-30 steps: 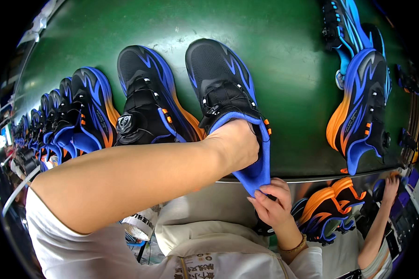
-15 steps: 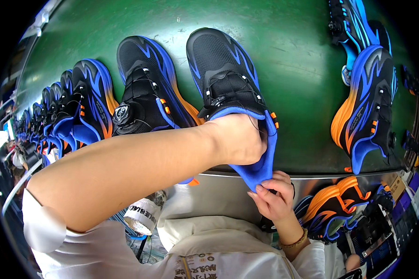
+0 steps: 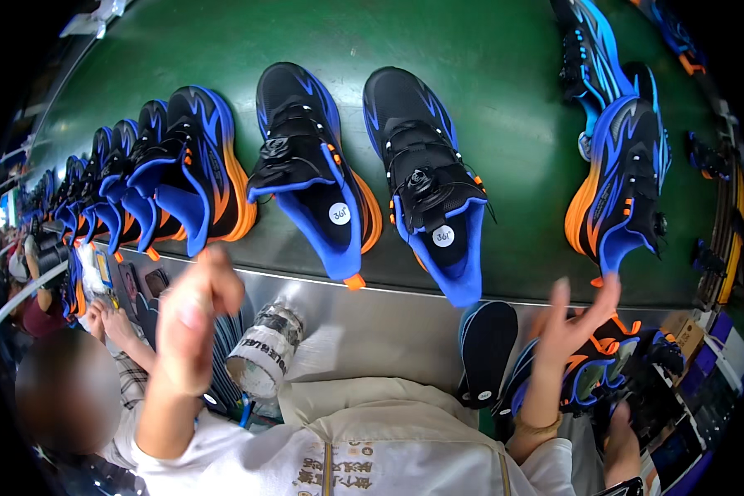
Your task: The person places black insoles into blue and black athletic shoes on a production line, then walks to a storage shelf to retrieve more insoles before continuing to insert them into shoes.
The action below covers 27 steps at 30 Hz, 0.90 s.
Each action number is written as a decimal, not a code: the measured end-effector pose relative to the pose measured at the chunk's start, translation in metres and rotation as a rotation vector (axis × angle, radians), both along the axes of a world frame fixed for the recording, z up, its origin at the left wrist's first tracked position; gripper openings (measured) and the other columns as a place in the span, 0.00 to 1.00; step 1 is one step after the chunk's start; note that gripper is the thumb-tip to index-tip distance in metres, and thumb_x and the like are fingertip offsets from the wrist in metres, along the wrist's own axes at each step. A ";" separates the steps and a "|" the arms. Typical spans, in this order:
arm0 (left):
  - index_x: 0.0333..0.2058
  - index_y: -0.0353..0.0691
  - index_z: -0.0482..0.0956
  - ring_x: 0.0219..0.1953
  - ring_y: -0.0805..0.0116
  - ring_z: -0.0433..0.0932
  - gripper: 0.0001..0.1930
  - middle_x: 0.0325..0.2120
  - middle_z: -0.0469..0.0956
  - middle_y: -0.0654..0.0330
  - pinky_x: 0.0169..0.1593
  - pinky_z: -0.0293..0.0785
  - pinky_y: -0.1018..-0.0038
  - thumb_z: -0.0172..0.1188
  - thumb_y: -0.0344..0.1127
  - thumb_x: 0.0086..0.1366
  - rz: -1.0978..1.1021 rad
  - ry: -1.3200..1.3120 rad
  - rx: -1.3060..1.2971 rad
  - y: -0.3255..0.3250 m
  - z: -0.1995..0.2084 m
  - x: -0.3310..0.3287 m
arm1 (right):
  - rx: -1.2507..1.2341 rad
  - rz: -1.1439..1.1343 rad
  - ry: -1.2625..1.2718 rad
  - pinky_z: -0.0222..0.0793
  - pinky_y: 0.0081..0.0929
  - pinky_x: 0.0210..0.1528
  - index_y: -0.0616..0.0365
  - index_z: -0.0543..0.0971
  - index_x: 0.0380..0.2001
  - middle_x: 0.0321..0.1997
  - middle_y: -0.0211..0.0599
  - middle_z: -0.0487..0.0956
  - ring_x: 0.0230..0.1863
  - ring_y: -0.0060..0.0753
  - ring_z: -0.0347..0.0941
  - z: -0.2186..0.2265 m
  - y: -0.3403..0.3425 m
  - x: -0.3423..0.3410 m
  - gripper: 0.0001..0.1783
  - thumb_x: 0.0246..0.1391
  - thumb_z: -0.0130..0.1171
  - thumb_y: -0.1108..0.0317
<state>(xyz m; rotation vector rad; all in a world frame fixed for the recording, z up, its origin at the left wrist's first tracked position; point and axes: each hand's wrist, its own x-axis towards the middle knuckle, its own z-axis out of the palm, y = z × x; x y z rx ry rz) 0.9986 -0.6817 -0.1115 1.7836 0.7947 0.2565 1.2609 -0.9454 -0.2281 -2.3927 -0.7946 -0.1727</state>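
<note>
Two black-and-blue sneakers with dial laces stand upright at the middle of the green bench: a left sneaker (image 3: pixel 299 132) and a right sneaker (image 3: pixel 409 140). A round white label shows inside each. My left hand (image 3: pixel 194 322) is raised before the bench's near edge, blurred by motion, its fingers unclear; nothing visible is in it. My right hand (image 3: pixel 566 331) reaches up with its fingers spread and empty. Its fingertips are close to the heel of another black, blue and orange sneaker (image 3: pixel 620 182); whether they touch it I cannot tell.
A row of similar sneakers (image 3: pixel 202 157) runs off left. Light-blue sneakers (image 3: pixel 591 50) lie at the far right. Below the bench edge are dark insoles (image 3: pixel 488 347), a white roll (image 3: pixel 264 351) and orange-black shoes (image 3: pixel 583 372). A co-worker's hands (image 3: pixel 112 322) show at left.
My left hand has come out of the middle sneaker and moved left and down. My right hand has let go of its heel and moved right. That sneaker now stands free.
</note>
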 end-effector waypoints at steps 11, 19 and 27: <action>0.36 0.32 0.66 0.34 0.51 0.64 0.11 0.33 0.64 0.48 0.40 0.63 0.63 0.53 0.22 0.52 0.010 0.157 0.655 -0.126 -0.067 -0.121 | 0.436 -0.009 0.350 0.57 0.19 0.51 0.60 0.58 0.56 0.47 0.34 0.69 0.46 0.23 0.65 -0.036 -0.030 0.069 0.31 0.50 0.58 0.69; 0.39 0.33 0.69 0.36 0.49 0.69 0.20 0.35 0.69 0.47 0.41 0.65 0.61 0.57 0.27 0.43 0.094 0.087 0.724 -0.130 -0.080 -0.127 | 0.312 0.173 0.252 0.64 0.20 0.41 0.58 0.70 0.35 0.34 0.34 0.72 0.35 0.24 0.68 -0.026 -0.035 0.038 0.15 0.45 0.62 0.69; 0.45 0.35 0.69 0.46 0.52 0.63 0.27 0.38 0.66 0.54 0.52 0.53 0.58 0.57 0.40 0.43 0.078 0.316 0.973 -0.139 -0.071 -0.115 | 0.051 0.337 0.326 0.55 0.38 0.57 0.58 0.62 0.51 0.55 0.51 0.63 0.57 0.51 0.59 0.010 -0.003 -0.020 0.32 0.43 0.62 0.62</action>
